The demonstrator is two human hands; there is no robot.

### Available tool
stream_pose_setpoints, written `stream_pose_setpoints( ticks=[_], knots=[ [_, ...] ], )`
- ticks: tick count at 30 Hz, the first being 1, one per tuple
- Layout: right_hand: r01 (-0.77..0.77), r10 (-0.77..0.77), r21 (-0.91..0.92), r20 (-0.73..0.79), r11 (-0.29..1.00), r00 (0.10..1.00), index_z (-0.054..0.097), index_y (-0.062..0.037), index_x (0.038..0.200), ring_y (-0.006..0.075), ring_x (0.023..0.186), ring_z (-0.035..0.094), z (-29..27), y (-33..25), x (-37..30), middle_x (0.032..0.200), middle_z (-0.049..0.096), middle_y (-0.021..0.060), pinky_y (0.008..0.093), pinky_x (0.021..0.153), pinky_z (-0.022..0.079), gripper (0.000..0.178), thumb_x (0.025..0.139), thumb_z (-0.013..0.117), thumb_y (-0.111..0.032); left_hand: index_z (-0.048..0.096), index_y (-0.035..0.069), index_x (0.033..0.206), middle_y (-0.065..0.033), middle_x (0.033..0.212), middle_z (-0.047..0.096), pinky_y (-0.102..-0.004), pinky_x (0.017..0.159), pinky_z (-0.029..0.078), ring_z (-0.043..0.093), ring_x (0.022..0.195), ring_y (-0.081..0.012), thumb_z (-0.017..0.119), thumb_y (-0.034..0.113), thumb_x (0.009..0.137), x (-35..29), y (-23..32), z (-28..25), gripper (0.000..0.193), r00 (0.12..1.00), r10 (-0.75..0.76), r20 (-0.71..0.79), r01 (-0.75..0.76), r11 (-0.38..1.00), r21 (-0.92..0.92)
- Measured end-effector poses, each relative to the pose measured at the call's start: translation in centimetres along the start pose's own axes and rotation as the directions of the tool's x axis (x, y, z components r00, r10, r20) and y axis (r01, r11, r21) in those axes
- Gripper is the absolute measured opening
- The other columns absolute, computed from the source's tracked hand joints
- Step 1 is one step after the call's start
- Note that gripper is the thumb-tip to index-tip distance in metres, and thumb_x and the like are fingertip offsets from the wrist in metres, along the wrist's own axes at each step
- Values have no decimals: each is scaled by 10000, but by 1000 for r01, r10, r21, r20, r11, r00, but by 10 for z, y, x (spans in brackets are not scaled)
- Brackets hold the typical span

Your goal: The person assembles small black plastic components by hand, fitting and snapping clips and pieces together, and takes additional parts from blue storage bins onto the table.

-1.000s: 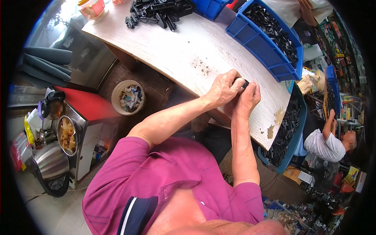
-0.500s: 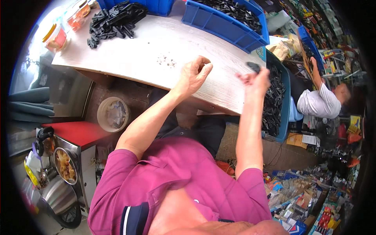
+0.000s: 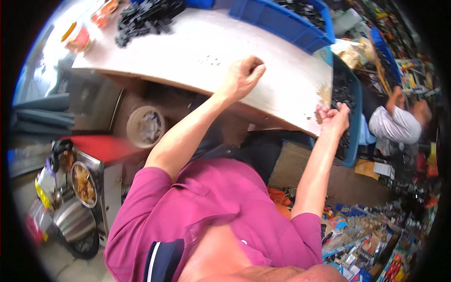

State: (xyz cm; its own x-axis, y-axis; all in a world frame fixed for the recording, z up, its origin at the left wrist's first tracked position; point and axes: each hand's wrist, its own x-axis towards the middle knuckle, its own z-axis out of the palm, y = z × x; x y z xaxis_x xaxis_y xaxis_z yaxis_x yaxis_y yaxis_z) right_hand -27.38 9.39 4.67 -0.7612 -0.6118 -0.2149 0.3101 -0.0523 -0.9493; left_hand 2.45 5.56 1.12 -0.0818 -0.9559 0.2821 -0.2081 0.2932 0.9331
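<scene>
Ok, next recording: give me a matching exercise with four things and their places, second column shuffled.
Things:
1. left hand
2. heap of black parts
3. bucket
4. right hand

Places:
A. on the floor
B. by the teal bin
C. over the middle of the white table
D. on the table's far left part

Pairs: 1-C, 2-D, 3-A, 4-B
</scene>
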Motion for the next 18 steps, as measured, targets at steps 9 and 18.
stream_pose_setpoints(
  ticks=[9, 18],
  knots=[
    [72, -74, 18, 124, 997, 990, 537, 123, 1060, 246, 517, 549, -13, 19, 4, 463, 400, 74, 557, 818, 579, 292, 933, 554, -139, 677, 24, 961, -29, 755, 667, -268, 637, 495, 582, 701, -58, 670, 131, 928, -23, -17, -46, 112, 959, 132, -250, -76, 972, 220],
    [135, -130, -17, 179, 991, 975, 527, 137, 1082, 252, 526, 559, -14, 18, 1, 491, 427, 87, 588, 819, 576, 285, 941, 546, -110, 660, 74, 889, -89, 674, 617, -330, 570, 493, 625, 608, -200, 678, 186, 893, -25, -21, -55, 114, 943, 215, -256, -65, 870, 489]
  ],
)
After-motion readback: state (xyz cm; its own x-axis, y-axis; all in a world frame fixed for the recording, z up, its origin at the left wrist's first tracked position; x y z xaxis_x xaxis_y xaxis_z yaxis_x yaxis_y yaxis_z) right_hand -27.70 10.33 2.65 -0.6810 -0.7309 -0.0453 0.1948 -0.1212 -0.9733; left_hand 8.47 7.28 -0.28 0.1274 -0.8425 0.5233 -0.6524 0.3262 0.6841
